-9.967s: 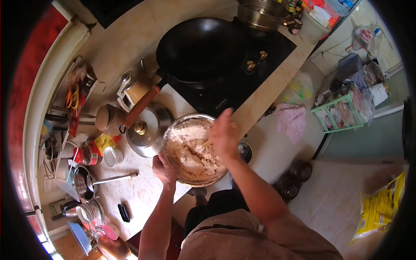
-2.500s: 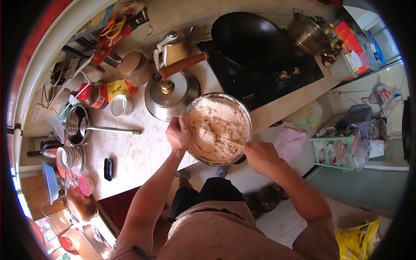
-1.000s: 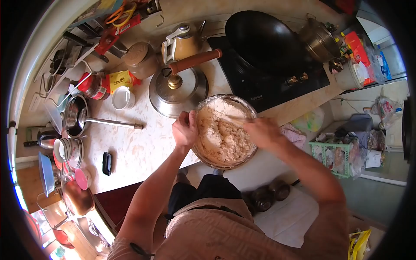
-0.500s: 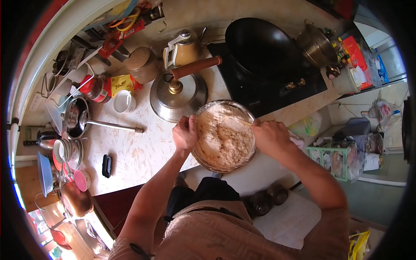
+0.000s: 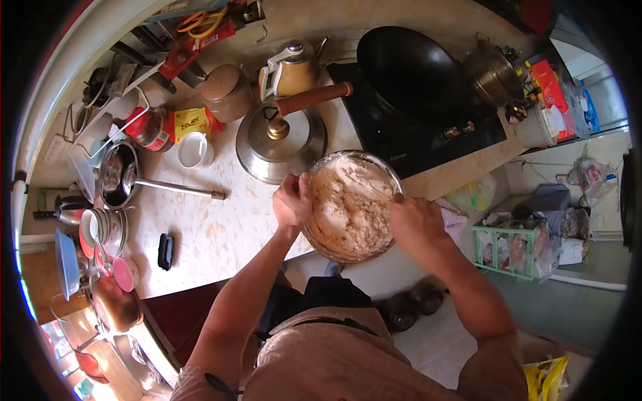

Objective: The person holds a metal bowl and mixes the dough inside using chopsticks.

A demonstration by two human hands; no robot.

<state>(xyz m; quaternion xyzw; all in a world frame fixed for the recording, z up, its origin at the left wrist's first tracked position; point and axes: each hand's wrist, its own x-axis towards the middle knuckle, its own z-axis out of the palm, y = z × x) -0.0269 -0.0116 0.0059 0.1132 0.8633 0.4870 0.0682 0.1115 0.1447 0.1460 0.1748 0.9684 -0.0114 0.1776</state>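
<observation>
A round metal bowl (image 5: 313,244) filled with a pale, crumbly flour mixture (image 5: 354,210) is at the counter's front edge. My left hand (image 5: 293,202) grips its left rim, with the fingers closed over the edge. At the right side of the bowl, my right hand (image 5: 418,224) is closed around a thin stick (image 5: 383,192), whose far end reaches into the mixture. Most of the stick is hidden by my fingers. A silver lid with a brass knob (image 5: 278,130) lies just behind the bowl, to the left.
Behind the bowl stands a black wok (image 5: 411,73) on the cooktop (image 5: 401,150), beside a brass-coloured pot (image 5: 495,72). On the left are a small saucepan (image 5: 120,175), a white cup (image 5: 195,150), a black object (image 5: 165,251) and stacked bowls (image 5: 114,230).
My right hand has swung from above the bowl to its right side, shifting the stick through the mixture. The view has turned, and my left hand remains on the rim.
</observation>
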